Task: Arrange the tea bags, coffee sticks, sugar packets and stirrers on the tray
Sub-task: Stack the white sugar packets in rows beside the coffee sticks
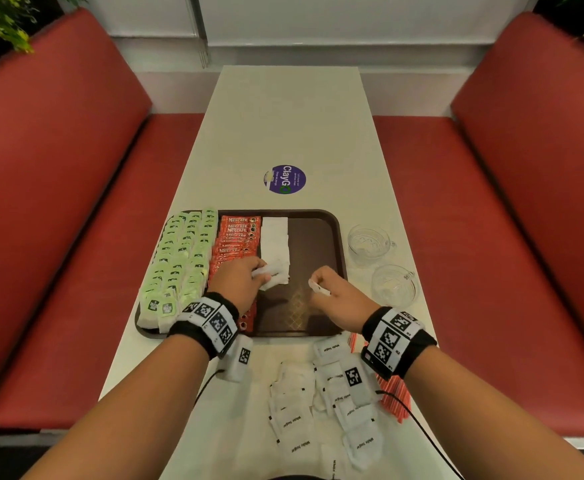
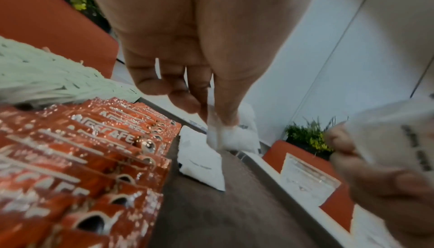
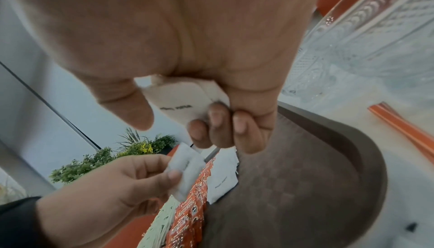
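A brown tray (image 1: 332,233) holds rows of green tea bags (image 1: 176,258), red coffee sticks (image 1: 237,239) and a column of white sugar packets (image 1: 275,242). My left hand (image 1: 245,277) pinches a white sugar packet (image 2: 217,136) just above the near end of that column. My right hand (image 1: 328,294) hovers over the tray's bare right half and grips several folded sugar packets (image 3: 185,101). More loose sugar packets (image 1: 304,403) lie on the table near me, with red stirrers (image 1: 396,400) partly under my right wrist.
Two glass cups (image 1: 370,242) (image 1: 394,284) stand right of the tray. A round purple sticker (image 1: 284,179) lies beyond it on the white table (image 1: 283,116). Red bench seats (image 1: 58,209) flank both sides.
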A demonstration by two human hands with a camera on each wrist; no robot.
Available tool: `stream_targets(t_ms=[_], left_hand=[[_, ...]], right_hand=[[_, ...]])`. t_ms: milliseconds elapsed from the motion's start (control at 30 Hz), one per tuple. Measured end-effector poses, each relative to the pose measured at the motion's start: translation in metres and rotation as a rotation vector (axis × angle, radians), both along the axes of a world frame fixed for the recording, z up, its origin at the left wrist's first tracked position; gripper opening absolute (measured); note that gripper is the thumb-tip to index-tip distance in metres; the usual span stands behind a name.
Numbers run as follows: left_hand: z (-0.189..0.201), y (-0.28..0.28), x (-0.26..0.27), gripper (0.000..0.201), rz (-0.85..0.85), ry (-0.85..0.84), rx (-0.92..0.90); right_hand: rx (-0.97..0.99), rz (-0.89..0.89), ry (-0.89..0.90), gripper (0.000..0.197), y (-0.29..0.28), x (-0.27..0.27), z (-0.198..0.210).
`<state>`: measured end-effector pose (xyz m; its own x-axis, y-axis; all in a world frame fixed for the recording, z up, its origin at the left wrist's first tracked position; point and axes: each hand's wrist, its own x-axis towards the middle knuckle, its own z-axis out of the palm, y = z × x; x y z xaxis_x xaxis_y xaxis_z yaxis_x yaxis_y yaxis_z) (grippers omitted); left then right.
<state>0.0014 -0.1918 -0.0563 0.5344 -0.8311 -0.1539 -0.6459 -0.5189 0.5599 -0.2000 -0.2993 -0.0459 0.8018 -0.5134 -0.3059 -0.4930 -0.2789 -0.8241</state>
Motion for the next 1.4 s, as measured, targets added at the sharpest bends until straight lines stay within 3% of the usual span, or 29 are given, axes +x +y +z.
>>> stream_targets(t_ms=[167, 300, 400, 600, 767, 933, 1033, 1133, 1200, 1300, 1400], left_hand=[[-0.007, -0.034, 0.009, 0.025, -0.173, -0.173, 0.292], [-0.013, -0.050, 0.015, 0.030, -0.139, -0.219, 0.422], [-0.019, -0.053, 0.017, 0.032, -0.063, -0.233, 0.401], [-0.025, -0.050, 0.013, 0.038, 0.025, -0.315, 0.306], [-0.026, -0.048, 0.008, 0.024, -0.082, -0.331, 0.384], [-0.022, -0.047, 0.010, 0.024, -0.116, -0.333, 0.388], [-0.014, -0.045, 0.009, 0.028, -0.096, -0.205, 0.229], [0.005, -0.036, -0.005, 0.030, -0.154, 0.102, -0.022], [0.021, -0.029, -0.017, 0.025, -0.234, 0.248, -0.093], [0.025, -0.023, -0.025, 0.015, -0.297, 0.253, -0.122], [0.021, -0.022, -0.023, 0.008, -0.253, 0.252, -0.150]], right_hand=[[0.096, -0.039, 0.006, 0.009, -0.004, -0.002, -0.003], [0.123, -0.040, 0.014, 0.010, -0.005, -0.003, -0.006], [0.141, -0.050, -0.005, 0.009, -0.007, -0.004, -0.004], [-0.024, -0.055, -0.073, 0.006, -0.013, -0.006, -0.002], [-0.015, -0.078, -0.043, 0.007, -0.016, -0.002, -0.006], [0.005, -0.105, -0.031, 0.013, -0.014, 0.002, -0.004], [0.193, -0.172, -0.065, 0.015, -0.011, 0.004, 0.001], [0.190, -0.166, -0.065, 0.012, -0.011, 0.006, 0.003], [0.182, -0.161, -0.088, 0.016, -0.011, 0.008, 0.004], [0.188, -0.162, -0.106, 0.023, -0.011, 0.012, 0.003], [0.191, -0.143, -0.109, 0.023, -0.010, 0.014, 0.001]])
